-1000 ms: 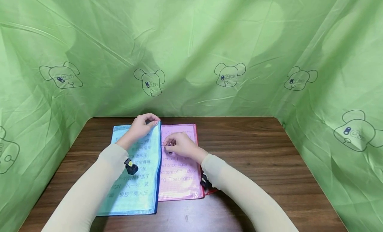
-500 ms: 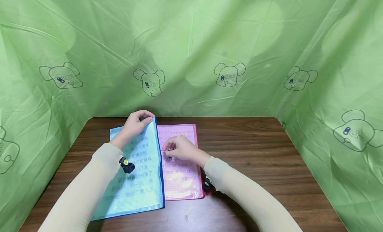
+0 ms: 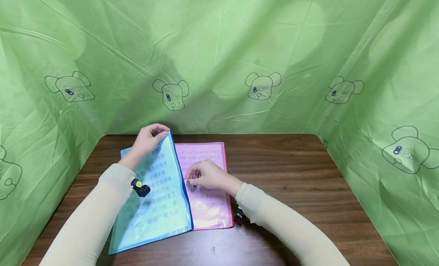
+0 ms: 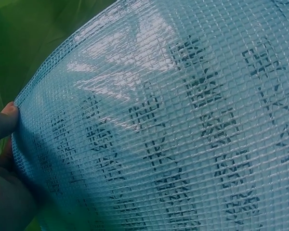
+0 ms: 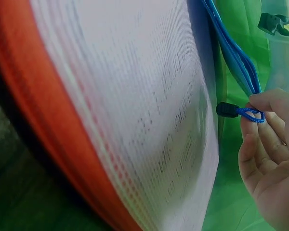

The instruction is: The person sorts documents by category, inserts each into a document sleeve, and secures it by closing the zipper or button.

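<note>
A blue mesh zipper pouch [image 3: 154,209] with a printed sheet inside lies tilted, its zipper edge raised at the far corner. My left hand [image 3: 147,140] pinches that far right corner between thumb and fingers; the left wrist view shows the thumb [image 4: 8,111] on the pouch's edge. Halfway along the blue zipper edge [image 5: 236,50], my right hand [image 3: 207,173] pinches the zipper pull [image 5: 250,113], a blue cord loop with a black end. Partly under the blue pouch is a pink mesh zipper pouch [image 3: 209,216] with a red edge and a printed sheet.
The pouches lie on a dark wood-grain table [image 3: 288,174]. Green fabric [image 3: 219,68] printed with bear outlines rises behind it and at both sides. A small black camera [image 3: 140,187] is worn on the left wrist.
My left hand has moved left and slightly away with the corner, turning the blue pouch anticlockwise. The right hand has drawn the zipper pull a little nearer along the edge, uncovering more pink pouch.
</note>
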Demonstrator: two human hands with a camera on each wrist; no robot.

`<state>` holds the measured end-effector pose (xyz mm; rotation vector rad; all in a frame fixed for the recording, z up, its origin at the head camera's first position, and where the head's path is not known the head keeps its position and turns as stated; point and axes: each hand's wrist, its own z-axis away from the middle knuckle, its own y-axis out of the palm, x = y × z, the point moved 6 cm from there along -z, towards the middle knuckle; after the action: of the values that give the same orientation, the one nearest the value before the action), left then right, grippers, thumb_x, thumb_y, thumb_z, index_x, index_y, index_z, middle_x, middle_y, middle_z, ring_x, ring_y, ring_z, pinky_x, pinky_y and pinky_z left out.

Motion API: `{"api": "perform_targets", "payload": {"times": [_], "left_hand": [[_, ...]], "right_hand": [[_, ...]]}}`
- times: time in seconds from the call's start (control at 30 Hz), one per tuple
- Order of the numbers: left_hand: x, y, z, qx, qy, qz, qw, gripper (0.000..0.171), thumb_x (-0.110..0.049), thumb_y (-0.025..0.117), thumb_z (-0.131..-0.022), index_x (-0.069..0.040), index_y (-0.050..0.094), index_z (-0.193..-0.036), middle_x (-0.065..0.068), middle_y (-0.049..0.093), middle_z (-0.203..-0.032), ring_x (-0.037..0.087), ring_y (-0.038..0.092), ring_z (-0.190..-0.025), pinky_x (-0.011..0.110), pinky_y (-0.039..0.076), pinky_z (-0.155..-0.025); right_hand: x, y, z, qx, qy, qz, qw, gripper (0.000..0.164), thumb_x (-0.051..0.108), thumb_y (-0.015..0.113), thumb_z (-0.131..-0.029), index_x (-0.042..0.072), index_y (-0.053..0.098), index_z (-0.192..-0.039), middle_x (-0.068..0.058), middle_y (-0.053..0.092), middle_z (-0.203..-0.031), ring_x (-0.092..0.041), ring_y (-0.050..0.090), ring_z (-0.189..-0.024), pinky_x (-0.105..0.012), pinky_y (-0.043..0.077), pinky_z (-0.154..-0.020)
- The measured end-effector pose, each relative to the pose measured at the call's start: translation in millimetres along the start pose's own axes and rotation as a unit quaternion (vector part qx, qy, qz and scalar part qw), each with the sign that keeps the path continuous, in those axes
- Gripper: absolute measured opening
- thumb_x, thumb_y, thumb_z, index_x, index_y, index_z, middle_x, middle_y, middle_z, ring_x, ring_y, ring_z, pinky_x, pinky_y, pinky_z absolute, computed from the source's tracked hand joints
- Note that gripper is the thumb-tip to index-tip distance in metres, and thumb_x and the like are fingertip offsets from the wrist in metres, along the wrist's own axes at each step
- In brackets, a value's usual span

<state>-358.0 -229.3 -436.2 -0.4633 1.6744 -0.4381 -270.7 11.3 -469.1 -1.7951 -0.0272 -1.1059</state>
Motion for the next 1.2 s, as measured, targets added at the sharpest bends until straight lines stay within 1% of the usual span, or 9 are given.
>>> {"api": "perform_targets", "payload": {"times": [0.1,0.2,0.43,0.63,0.73,0.97,1.2], "left_hand": [[1.7,-2.0,0.0,0.001,-0.002,0.004,1.0,0.023,-0.023,0.064,-0.112,-0.009,0.075,-0.127,0.012,0.07,-0.115,0.026,0.058,-0.101,0.034,0.047,-0.084],[3.4,-3.2,0.7,0.002,-0.004,0.005,1.0,0.023,-0.024,0.064,-0.112,-0.009,0.075,-0.127,0.012,0.07,-0.116,0.026,0.058,-0.101,0.033,0.047,-0.084],[5.7,-13.2,3.5,-0.01,0.001,0.016,0.9998,0.025,-0.023,0.064,-0.112,-0.006,0.075,-0.127,0.015,0.069,-0.114,0.023,0.056,-0.098,0.025,0.047,-0.078],[10.9,-22.8,3.5,-0.036,-0.004,0.033,0.9988,0.025,-0.022,0.066,-0.111,-0.004,0.076,-0.127,0.008,0.067,-0.106,0.019,0.056,-0.093,0.021,0.047,-0.073],[12.4,-27.5,2.9,-0.045,-0.006,0.037,0.9983,0.026,-0.021,0.066,-0.111,-0.003,0.076,-0.128,0.008,0.065,-0.105,0.018,0.055,-0.093,0.021,0.047,-0.072],[18.9,-37.4,2.6,-0.058,-0.027,0.053,0.9965,0.03,-0.022,0.067,-0.111,-0.002,0.074,-0.132,0.004,0.064,-0.104,0.014,0.055,-0.09,0.019,0.047,-0.071],[22.0,-44.2,4.7,-0.067,-0.03,0.06,0.9955,0.031,-0.021,0.067,-0.111,-0.001,0.073,-0.133,0.002,0.064,-0.104,0.013,0.055,-0.088,0.018,0.047,-0.069]], "right_hand": [[2.4,0.1,0.9,0.0,-0.006,0.012,1.0,0.005,0.013,0.081,-0.097,0.014,0.083,-0.101,0.013,0.073,-0.082,0.001,0.066,-0.075,-0.018,0.055,-0.076],[3.3,0.9,1.8,0.004,-0.007,0.012,1.0,0.005,0.013,0.082,-0.096,0.015,0.083,-0.1,0.015,0.073,-0.082,0.001,0.066,-0.075,-0.017,0.055,-0.075],[9.5,3.4,9.1,0.017,-0.011,0.017,1.0,0.006,0.014,0.082,-0.097,0.021,0.082,-0.096,0.02,0.07,-0.082,0.002,0.064,-0.076,-0.017,0.054,-0.075],[13.3,4.6,14.9,0.028,-0.016,0.01,0.999,0.005,0.014,0.082,-0.097,0.018,0.082,-0.098,0.018,0.071,-0.084,0.002,0.065,-0.077,-0.017,0.055,-0.075],[13.9,5.1,17.3,0.034,-0.022,0.015,0.999,0.005,0.014,0.082,-0.097,0.018,0.083,-0.099,0.018,0.071,-0.085,0.002,0.064,-0.078,-0.016,0.055,-0.076],[15.6,5.7,21.9,0.041,-0.04,0.022,0.998,0.006,0.012,0.081,-0.097,0.018,0.082,-0.1,0.015,0.071,-0.088,0.004,0.063,-0.079,-0.015,0.054,-0.077],[18.3,5.3,29.1,0.046,-0.047,0.027,0.997,0.006,0.012,0.081,-0.097,0.017,0.082,-0.1,0.015,0.072,-0.087,0.005,0.063,-0.078,-0.014,0.054,-0.075]]}}
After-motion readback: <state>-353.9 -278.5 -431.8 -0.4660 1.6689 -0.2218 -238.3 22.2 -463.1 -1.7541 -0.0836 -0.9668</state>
